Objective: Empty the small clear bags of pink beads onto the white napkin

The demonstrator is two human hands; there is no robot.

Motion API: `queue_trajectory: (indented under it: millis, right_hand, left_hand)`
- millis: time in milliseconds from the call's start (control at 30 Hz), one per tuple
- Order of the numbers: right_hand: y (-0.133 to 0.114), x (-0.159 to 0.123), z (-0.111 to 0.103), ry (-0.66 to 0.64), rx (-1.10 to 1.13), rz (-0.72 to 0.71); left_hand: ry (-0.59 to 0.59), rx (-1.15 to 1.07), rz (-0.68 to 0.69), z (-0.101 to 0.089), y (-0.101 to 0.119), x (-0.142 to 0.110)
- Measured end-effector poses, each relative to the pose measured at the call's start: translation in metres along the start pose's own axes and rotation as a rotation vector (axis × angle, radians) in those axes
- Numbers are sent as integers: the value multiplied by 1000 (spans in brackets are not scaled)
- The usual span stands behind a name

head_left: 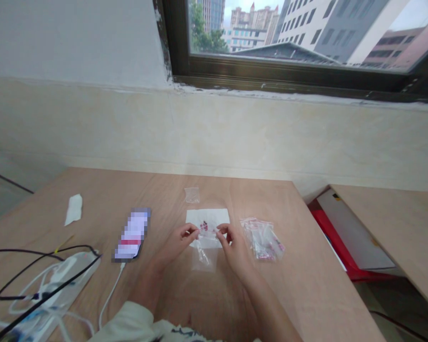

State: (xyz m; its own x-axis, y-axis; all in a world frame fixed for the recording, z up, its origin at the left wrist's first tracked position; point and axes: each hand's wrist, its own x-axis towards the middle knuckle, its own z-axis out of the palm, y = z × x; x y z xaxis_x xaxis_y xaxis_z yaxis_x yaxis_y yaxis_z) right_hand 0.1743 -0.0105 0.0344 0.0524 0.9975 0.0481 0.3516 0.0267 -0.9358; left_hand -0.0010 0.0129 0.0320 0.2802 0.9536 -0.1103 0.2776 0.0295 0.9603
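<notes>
Between my two hands is a clear plastic bag (pixel 203 259), its top edge pinched at both sides. My left hand (pixel 186 233) is closed on the left corner, and my right hand (pixel 230 236) grips the right corner with thumb and finger. The bag hangs toward me over the near edge of a white sheet of paper (pixel 219 216). Several small dark red pieces (pixel 204 225) lie on that paper just beyond the bag's edge; they are too small to identify.
Right of my hands lies a pile of clear bags (pixel 264 240) with reddish bits inside. Another small clear bag (pixel 191 194) is behind the paper. To the left are a charging phone (pixel 132 235), a white scrap (pixel 73 209) and a power strip (pixel 69 270) with tangled cables.
</notes>
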Motion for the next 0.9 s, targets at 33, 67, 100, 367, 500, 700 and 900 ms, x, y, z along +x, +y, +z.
queue_trajectory:
  millis: [33,67,100,367,500,700,900]
  right_hand:
    - [1,0,0,-7,24,29]
    - [3,0,-1,-32,54,60]
    - [5,1,0,-64,85,86]
    - [16,-1,14,-52,185,109]
    - [14,0,16,-133,265,92]
    - [10,1,17,-94,200,60]
    - [15,1,20,-190,438,179]
  left_hand:
    - [14,6,2,1,2,0]
    - [32,18,5,1,4,-1]
    - [45,37,11,1,5,-2]
    - [51,97,67,7,1,-7]
    - [63,79,64,7,4,-7]
    - [-58,87,79,10,11,-8]
    - [-19,141,154,11,10,-4]
